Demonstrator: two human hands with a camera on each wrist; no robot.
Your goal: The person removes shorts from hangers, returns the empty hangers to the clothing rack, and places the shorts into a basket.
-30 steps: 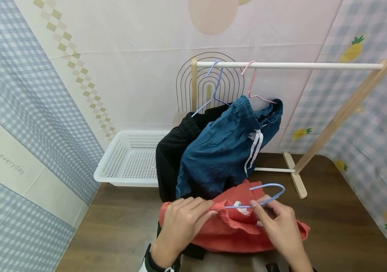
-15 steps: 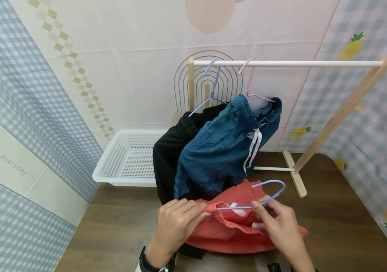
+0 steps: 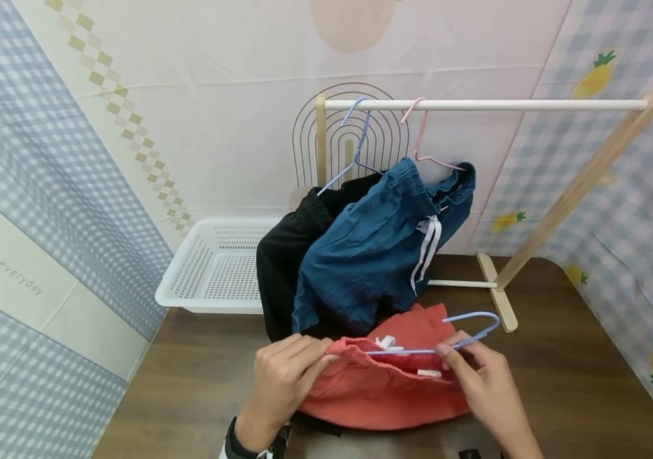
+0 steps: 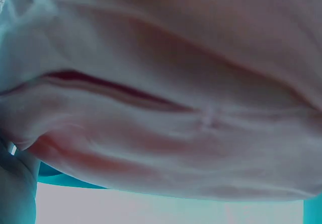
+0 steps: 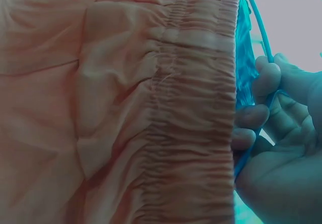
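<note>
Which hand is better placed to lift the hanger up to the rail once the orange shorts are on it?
Right, probably. The right hand already pinches the blue hanger near its hook, on the side under the free stretch of rail. The left hand only grips the waistband of the orange shorts.

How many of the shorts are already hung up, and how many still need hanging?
Two look done: the black shorts on a blue wire hanger and the dark blue drawstring shorts on a pink one hang from the white rail. In hand: the left hand pinches the coral-red shorts' elastic waistband while the right hand holds a light blue wire hanger at it. Left: hooking that pair onto the rail.
</note>
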